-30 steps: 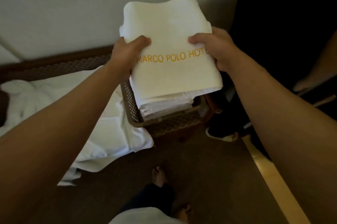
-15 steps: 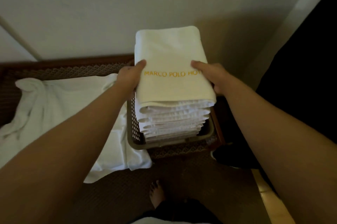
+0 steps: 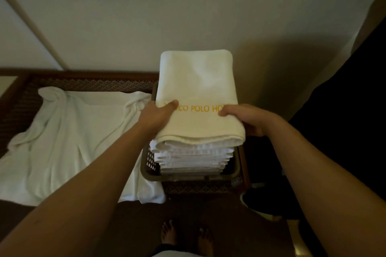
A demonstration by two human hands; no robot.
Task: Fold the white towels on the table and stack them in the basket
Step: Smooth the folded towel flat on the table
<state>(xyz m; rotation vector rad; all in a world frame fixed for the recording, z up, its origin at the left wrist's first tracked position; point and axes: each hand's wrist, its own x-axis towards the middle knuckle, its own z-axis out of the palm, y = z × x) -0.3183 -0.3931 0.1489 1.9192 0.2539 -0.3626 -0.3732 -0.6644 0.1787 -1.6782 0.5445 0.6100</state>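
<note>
While the folded towel [image 3: 198,98] sits atop the stack of folded towels [image 3: 193,157] in the basket [image 3: 149,164], the step in hand looks like the setting-down of one more towel, nearly finished. The left hand [image 3: 157,115] holds the towel's left edge, thumb on top and the fingers hidden beneath or beside it, so its grip pinches the cloth; the right hand [image 3: 249,118] holds the right edge likewise, thumb over the top face and fingers curled at the side. The basket stands at the right end of the desk [image 3: 87,83], close to the wall [image 3: 188,16], and the stack rises well above its brown lattice rim. Whether the top towel's full weight already rests on the pile cannot be told, though its near fold lies touching the layer below. The next move, as I judge it, calls for squaring the towel's edges with those under it, letting go on both sides without dragging the cloth, then turning to the unfolded towel [image 3: 83,141], which lies spread and rumpled across the left part of the desk and hangs over its front edge. A tall pile may lean, so a gentle release would be wise. Yellow stitched lettering runs across the top towel; between the thumbs "CO POLO HO" can be read, the ends covered by the thumbs.
</note>
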